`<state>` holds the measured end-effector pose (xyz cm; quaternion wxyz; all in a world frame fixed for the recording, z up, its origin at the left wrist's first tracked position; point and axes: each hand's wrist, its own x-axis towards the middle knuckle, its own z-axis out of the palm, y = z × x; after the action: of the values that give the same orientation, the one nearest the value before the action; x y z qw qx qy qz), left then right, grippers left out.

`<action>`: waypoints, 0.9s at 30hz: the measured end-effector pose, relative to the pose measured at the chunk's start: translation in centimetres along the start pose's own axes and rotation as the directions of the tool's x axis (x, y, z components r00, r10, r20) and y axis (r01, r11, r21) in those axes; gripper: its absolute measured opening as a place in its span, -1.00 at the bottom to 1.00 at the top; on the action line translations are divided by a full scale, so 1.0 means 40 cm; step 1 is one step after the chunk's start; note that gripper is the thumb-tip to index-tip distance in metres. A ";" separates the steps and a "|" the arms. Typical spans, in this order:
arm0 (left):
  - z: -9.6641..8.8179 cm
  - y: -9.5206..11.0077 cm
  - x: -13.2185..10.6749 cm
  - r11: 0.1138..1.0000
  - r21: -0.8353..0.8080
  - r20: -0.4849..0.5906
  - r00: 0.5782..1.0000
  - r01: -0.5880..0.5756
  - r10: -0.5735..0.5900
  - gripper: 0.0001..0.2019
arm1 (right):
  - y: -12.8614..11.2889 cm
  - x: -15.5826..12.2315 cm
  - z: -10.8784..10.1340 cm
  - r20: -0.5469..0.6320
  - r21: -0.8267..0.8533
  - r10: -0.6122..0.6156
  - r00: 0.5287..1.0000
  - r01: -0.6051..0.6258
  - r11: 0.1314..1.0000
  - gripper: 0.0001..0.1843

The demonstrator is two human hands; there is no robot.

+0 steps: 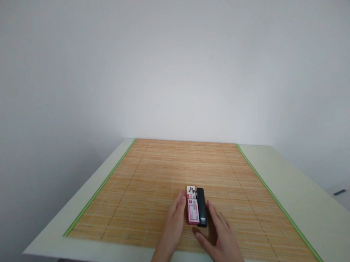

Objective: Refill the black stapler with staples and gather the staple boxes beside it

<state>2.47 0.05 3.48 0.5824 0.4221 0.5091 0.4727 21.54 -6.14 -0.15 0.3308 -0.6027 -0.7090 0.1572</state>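
Bright, even, diffuse light; source not visible. Wall [172, 61] glows brightest at centre, greying toward the left and top corners. Soft faint shadows under both hands on the mat [153, 174]. No glare. Focus slightly soft throughout. Desk [305, 195] edges splay with wide-angle distortion.

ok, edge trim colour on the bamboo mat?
Green, on the slatted bamboo mat; only the head view shows it.
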 end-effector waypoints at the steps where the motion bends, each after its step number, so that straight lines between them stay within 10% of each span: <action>1: 0.013 -0.001 -0.009 1.000 -0.008 0.005 1.000 0.001 -0.001 -0.35 | -0.004 -0.004 0.012 0.009 -0.041 -0.016 1.000 0.016 0.999 0.00; 18: 0.088 0.032 -0.085 0.995 0.097 -0.069 0.997 -0.012 0.019 -0.41 | -0.020 0.004 0.038 0.009 -0.130 -0.076 0.997 0.077 0.989 -0.18; 27: 0.241 -0.011 -0.076 0.999 0.047 0.029 1.000 -0.005 0.004 -0.34 | 0.097 -0.013 -0.087 0.044 -0.186 -0.017 0.999 0.025 0.982 -0.20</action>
<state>11.97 -3.11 4.86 0.5788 0.4436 0.5105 0.4557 26.75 -6.39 -0.15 0.2593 -0.6201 -0.7337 0.0993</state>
